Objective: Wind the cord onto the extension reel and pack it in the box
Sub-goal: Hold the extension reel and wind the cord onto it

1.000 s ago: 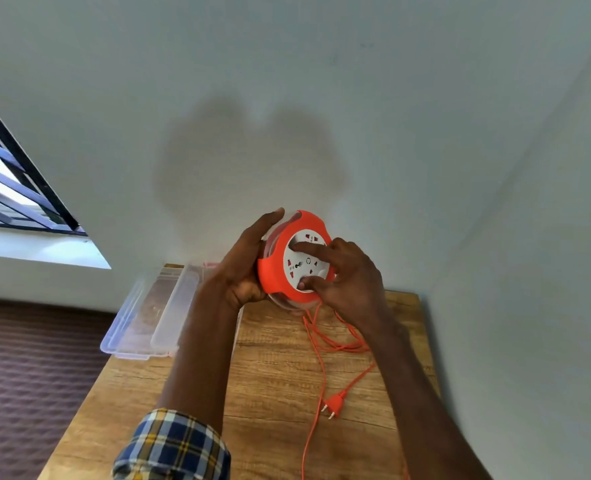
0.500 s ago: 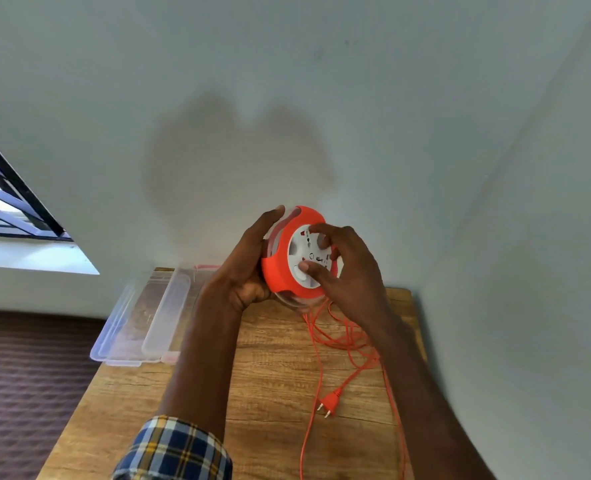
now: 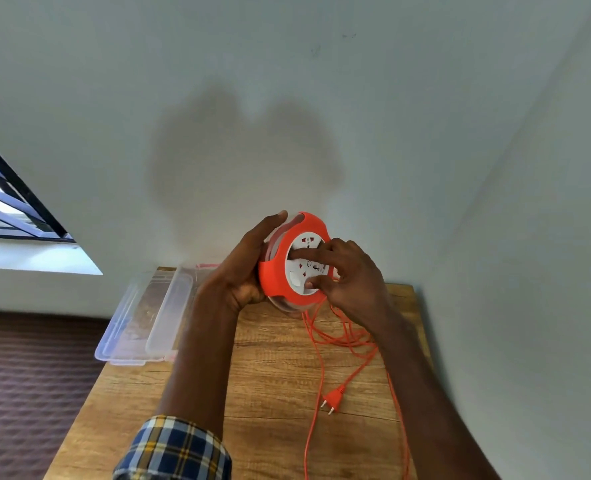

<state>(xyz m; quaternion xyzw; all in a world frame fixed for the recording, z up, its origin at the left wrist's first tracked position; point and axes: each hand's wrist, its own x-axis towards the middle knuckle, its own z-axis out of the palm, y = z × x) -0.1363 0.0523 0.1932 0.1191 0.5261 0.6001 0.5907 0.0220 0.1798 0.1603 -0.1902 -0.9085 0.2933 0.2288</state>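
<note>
I hold the orange extension reel point(image 3: 272, 277) up over the back of the wooden table point(image 3: 273, 393), its white socket face point(image 3: 299, 271) turned toward me. My left hand point(image 3: 240, 271) grips the reel's back and left rim. My right hand point(image 3: 352, 282) is on the front, with the index finger and thumb pressed on the white face and the other fingers curled at the right rim. The orange cord point(image 3: 321, 344) hangs from the reel's underside in loose loops on the table. Its plug point(image 3: 333, 400) lies on the table near my right forearm.
A clear plastic box point(image 3: 169, 317) with a clear lid beside it sits at the table's back left corner, overhanging the edge. Walls close in behind and on the right. A barred window is at the far left, and brown flooring lies below the table's left edge.
My right hand's fingers have shifted round the white face, turning it. The plug has slid a little across the table toward the reel. The left hand keeps its hold.
</note>
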